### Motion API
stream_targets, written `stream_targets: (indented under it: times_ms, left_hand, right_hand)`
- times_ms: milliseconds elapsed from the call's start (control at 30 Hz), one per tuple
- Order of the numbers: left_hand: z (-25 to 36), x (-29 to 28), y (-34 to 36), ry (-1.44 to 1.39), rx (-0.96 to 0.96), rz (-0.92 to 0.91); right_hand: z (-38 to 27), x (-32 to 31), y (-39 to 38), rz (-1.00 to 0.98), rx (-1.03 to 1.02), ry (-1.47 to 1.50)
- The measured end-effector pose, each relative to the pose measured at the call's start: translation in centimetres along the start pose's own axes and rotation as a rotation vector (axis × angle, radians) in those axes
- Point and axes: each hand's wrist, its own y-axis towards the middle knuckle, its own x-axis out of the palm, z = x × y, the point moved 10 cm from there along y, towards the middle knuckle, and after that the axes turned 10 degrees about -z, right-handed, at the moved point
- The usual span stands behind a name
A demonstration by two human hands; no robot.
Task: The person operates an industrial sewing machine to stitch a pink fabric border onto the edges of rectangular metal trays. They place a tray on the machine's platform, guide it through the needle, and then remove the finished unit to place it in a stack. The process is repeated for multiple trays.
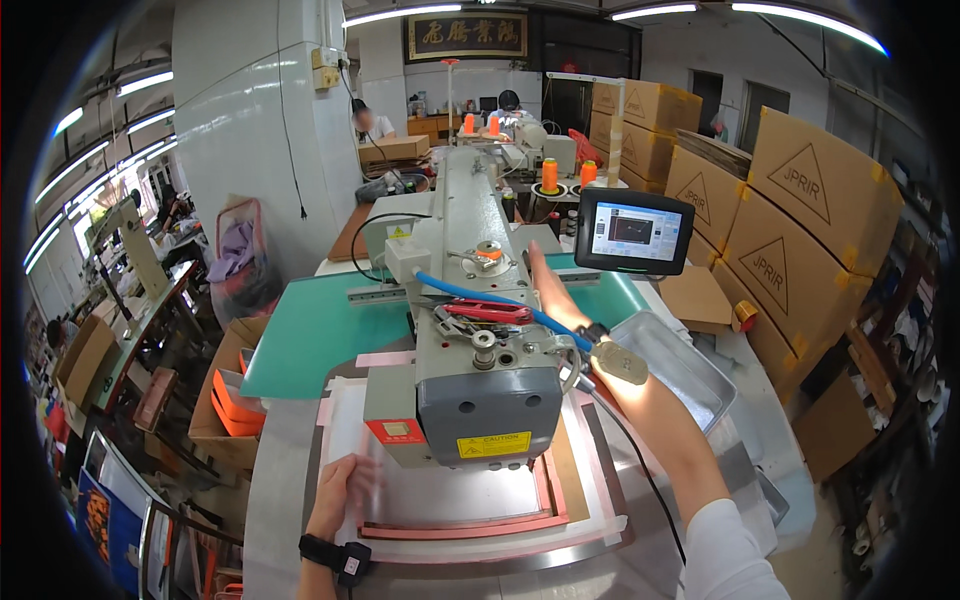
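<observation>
Grey tabletop (280, 490), metal tray (692, 372), pink-edged frame (460, 530)

Your machine (470, 195) is light grey; its front cover (490, 405) is dark grey with a yellow, black-marked label (494, 444), its switch panel (379, 430) red. The frame (455, 528) before you is pink. The hose (490, 296) is blue, the board (300, 335) green, the thread cones (550, 175) orange, the cartons (810, 235) brown with dark triangle outlines. Your sleeve (730, 555) is white.

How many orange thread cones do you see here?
4: a nearer cone and its neighbour just beyond the screen; a farther cone and its partner in the background. Others may be hidden.
</observation>
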Motion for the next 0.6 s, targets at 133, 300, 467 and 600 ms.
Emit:
stream_targets:
  times_ms: [133, 300, 467, 600]
  left_hand:
    - [-0.4, 0.8, 1.1, -0.039, -0.003, -0.018]
    - [-0.6, -0.2, 1.5, -0.033, 0.01, -0.018]
    - [0.1, 0.5, 1.9, 0.052, 0.079, -0.045]
    - [1.4, 0.6, 1.8, 0.457, 0.094, -0.033]
  right_hand:
    - [1.8, -1.3, 2.5, 0.156, 0.088, 0.025]
    - [-2.8, 1.1, -0.6, 0.134, -0.433, -0.226]
    - [-3.9, -0.6, -2.2, 0.077, -0.555, -0.41]
    - [-3.1, -0.4, -4.4, 0.051, -0.445, -0.408]
